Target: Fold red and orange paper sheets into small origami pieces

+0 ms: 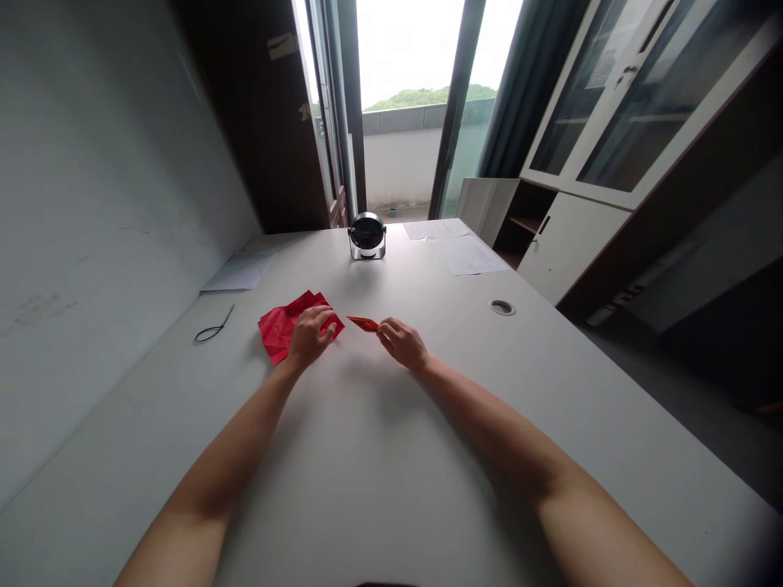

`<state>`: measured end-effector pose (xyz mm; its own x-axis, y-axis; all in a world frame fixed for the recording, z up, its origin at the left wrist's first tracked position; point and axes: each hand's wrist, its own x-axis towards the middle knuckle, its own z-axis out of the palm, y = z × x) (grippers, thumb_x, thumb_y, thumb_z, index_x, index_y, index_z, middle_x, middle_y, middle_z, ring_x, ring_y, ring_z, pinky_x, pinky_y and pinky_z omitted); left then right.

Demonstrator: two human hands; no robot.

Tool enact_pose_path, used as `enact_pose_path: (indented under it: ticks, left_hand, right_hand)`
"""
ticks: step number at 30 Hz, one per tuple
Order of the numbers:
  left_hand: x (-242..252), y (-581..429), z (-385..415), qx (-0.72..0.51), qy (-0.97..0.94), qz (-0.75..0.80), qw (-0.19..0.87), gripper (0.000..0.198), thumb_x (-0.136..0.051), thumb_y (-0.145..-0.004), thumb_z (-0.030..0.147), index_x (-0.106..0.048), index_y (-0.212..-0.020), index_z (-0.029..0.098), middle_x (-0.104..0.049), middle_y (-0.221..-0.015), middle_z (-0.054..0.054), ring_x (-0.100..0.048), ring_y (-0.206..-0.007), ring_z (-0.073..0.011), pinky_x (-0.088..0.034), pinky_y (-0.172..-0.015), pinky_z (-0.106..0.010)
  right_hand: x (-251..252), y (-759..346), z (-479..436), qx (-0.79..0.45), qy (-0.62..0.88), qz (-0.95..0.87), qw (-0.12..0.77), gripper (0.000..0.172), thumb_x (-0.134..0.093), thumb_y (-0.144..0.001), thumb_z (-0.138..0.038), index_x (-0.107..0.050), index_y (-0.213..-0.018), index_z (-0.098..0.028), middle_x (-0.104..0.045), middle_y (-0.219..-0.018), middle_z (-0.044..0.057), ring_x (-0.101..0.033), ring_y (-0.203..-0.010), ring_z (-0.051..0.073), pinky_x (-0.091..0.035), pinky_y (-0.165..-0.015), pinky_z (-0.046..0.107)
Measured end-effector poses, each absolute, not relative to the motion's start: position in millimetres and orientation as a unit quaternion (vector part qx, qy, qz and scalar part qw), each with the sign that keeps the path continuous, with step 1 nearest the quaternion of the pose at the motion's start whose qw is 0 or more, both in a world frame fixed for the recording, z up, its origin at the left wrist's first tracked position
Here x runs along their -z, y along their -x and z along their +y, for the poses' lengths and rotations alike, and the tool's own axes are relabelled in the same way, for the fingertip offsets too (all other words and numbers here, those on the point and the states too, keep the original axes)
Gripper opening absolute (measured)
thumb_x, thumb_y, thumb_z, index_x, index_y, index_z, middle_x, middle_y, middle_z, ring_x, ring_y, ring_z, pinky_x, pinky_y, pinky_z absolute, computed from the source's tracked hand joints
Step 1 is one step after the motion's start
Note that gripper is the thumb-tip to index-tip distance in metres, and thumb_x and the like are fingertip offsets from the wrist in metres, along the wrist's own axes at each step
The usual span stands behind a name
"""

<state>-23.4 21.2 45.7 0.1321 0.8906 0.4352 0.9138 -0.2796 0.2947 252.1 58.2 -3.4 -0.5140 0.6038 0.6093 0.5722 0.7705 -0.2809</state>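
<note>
A creased red sheet (280, 324), seemingly paper, lies on the white table left of centre. My left hand (311, 333) is over its right part, palm down, with thumb and bent fingers apart; whether it presses on the sheet is hard to tell. One red corner sticks out past the fingertips. My right hand (402, 341) pinches the near end of a small, flat, pointed orange object (362, 324), whose exact kind I cannot make out. Its tip points left toward the red sheet, with a narrow gap between them.
A black cable tie loop (209, 333) lies at the left, near white papers (240, 271) by the wall. At the table's far end stands a small round fan-like device (368, 236). Printed sheets (471, 255) and a roll of tape (502, 307) are on the right.
</note>
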Motion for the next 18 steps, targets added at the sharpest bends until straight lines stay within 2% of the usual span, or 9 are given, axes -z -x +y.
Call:
enact_pose_path:
  ticks: [4,8,18]
  left_hand:
    - [-42,-18,20,0.323,0.771,-0.548,0.014,0.026,-0.052,-0.096,0.031,-0.069,-0.114,0.024,-0.064,-0.119,-0.010,-0.055,-0.114,-0.0279,-0.041,-0.105,-0.044]
    - [-31,-25,20,0.331,0.764,-0.553,0.028,0.019,-0.051,-0.096,0.028,-0.070,-0.097,0.023,-0.063,-0.103,-0.010,-0.056,-0.101,-0.0264,-0.045,-0.094,-0.041]
    - [-19,-26,7,0.328,0.778,-0.535,0.011,0.011,-0.055,-0.095,0.027,-0.064,-0.090,0.023,-0.062,-0.107,-0.009,-0.055,-0.100,-0.0252,-0.045,-0.088,-0.039]
  right_hand:
    - [1,-257,56,-0.024,0.321,-0.882,0.344,0.022,-0.042,-0.104,-0.027,-0.063,-0.101,-0.023,-0.066,-0.104,0.007,-0.059,-0.090,0.017,-0.043,-0.073,0.027]
    - [-3,-258,54,-0.025,0.302,-0.889,0.343,0.024,-0.040,-0.105,-0.028,-0.064,-0.103,-0.024,-0.067,-0.107,0.007,-0.060,-0.091,0.016,-0.042,-0.072,0.026]
    - [-11,-255,42,-0.081,0.291,-0.890,0.343,0.028,-0.038,-0.106,-0.034,-0.064,-0.104,-0.024,-0.068,-0.102,0.006,-0.062,-0.078,0.013,-0.044,-0.071,0.024]
